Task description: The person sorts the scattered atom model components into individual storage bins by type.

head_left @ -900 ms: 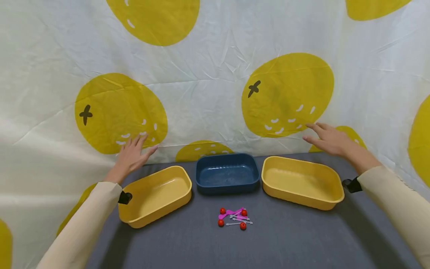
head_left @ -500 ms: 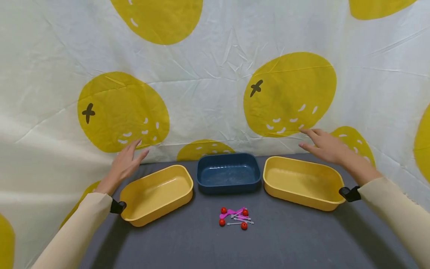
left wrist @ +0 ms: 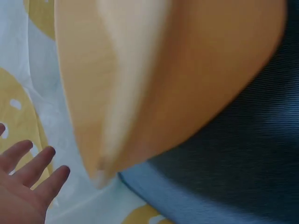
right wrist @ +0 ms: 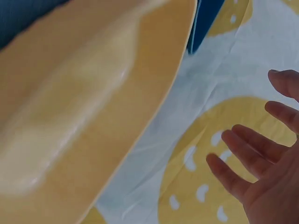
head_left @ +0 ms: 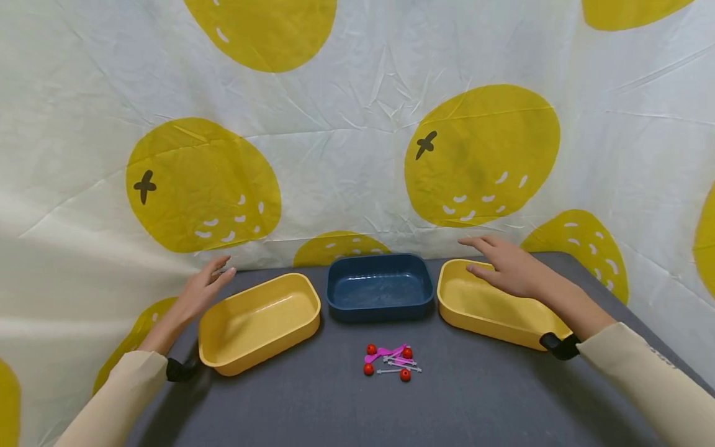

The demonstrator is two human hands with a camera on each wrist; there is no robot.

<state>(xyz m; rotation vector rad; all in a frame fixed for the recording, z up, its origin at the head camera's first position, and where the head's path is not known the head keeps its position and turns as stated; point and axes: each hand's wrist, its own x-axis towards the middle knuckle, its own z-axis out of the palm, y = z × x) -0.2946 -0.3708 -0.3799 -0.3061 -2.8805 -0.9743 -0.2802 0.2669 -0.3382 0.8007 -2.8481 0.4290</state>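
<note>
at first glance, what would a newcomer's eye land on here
Probably the big yellow fruit-like prints on the white cloth behind the table. Next, perhaps, the dark blue tray set between the left yellow tray and the right yellow tray, with the left hand and right hand near the yellow ones. Small red beads and pink and pale plastic pieces lie clustered in front of the blue tray.

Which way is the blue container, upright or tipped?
Upright: the blue container stands on the gray table, its opening facing up and its inside floor showing.
</note>
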